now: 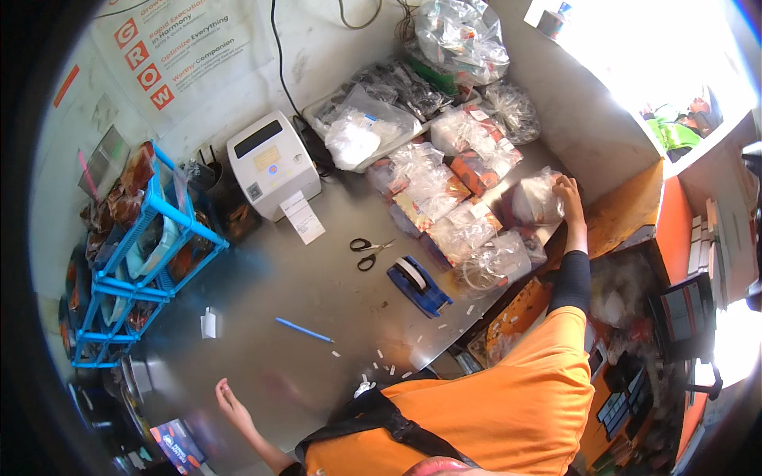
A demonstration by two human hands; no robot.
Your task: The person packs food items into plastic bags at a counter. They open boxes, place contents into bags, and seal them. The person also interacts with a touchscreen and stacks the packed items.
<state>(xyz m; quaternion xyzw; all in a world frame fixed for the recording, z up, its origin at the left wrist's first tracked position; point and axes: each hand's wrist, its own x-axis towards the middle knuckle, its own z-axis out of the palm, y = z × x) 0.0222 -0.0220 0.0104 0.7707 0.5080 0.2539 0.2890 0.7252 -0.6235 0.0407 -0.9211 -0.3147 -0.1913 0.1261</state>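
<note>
At the far right of the steel table, my right hand (570, 196) grips the side of a clear plastic bag (537, 199) with something wrapped inside. The bag's contents are blurred by the plastic. Beside it sit several boxes in clear bags (437, 190), orange and patterned, some with white slips on top. Another clear bag (494, 262) is at the near end of this group. My left hand (233, 404) hovers over the lower left of the table, holding nothing, its fingers loosely extended. A blue pen (305, 329) lies to the right of it, and a folded white paper (208, 323) farther up.
A label printer (274, 166) has a printed slip (302, 217) hanging out. Scissors (369, 253) and a blue tape dispenser (419, 285) lie mid-table. A blue rack (161, 208) stands left. Plastic bags fill a tray (405, 140) at the back. An orange-framed opening borders the right.
</note>
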